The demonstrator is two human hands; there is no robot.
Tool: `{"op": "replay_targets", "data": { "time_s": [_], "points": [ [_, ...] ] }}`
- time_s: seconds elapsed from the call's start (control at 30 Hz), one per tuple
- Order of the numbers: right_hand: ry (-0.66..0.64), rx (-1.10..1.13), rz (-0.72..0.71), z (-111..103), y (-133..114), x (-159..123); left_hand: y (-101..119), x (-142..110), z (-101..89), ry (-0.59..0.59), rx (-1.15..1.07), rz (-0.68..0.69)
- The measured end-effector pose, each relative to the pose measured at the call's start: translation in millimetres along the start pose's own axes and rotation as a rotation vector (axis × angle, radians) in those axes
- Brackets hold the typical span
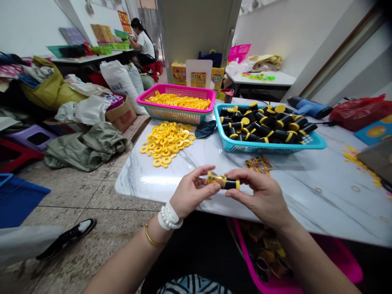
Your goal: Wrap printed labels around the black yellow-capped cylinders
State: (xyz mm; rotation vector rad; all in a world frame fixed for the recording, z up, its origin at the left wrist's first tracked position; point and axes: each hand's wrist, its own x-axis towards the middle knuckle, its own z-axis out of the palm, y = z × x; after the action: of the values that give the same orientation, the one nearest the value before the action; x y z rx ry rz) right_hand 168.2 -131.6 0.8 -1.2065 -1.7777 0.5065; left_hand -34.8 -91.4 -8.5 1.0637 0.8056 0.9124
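Observation:
My left hand [192, 191] and my right hand [262, 192] hold a small black tube with a yellow end [230, 184] between them, just above the table's front edge. A colourful yellow printed wrap [215, 179] covers its left part, pinched by my left thumb and fingers. My right thumb and fingertips grip the black, yellow-ended part. Behind the hands, flat printed pieces [259, 164] lie on the table. A blue basket [272, 148] full of similar black and yellow tubes [260, 122] stands beyond them. To its left is a heap of yellow ring-shaped plastic pieces [167, 143].
A pink-rimmed basket [176, 89] holds more yellow pieces on the marble-patterned table [143, 179]. A blue tool [309, 107] and red bag [361, 112] lie at right. Below the table sits a pink basket [346, 261]. Another person [145, 43] sits far behind; a shoe [67, 239] shows at left.

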Motion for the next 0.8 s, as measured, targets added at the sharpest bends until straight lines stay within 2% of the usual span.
{"op": "replay_targets", "data": {
  "time_s": [0.07,0.2,0.4,0.57,0.67,0.8],
  "points": [
    [-0.023,-0.06,-0.04,3,-2,-4,2,1,-2.7,-0.098,-0.011,-0.058],
    [-0.029,-0.069,-0.013,6,-1,-18,0,0,-2.7,-0.061,-0.007,-0.079],
    [0.143,-0.173,0.038,6,5,-33,-3,2,7.0,-0.088,-0.022,-0.09],
    [0.127,-0.271,-0.093,5,1,-35,-4,1,9.1,-0.068,0.052,-0.112],
    [0.137,-0.268,-0.165,9,-3,-34,-6,2,17.1,-0.096,0.048,-0.133],
    [0.212,-0.217,-0.181,13,-1,-26,-5,6,28.2,-0.118,-0.03,-0.061]
  ]
}}
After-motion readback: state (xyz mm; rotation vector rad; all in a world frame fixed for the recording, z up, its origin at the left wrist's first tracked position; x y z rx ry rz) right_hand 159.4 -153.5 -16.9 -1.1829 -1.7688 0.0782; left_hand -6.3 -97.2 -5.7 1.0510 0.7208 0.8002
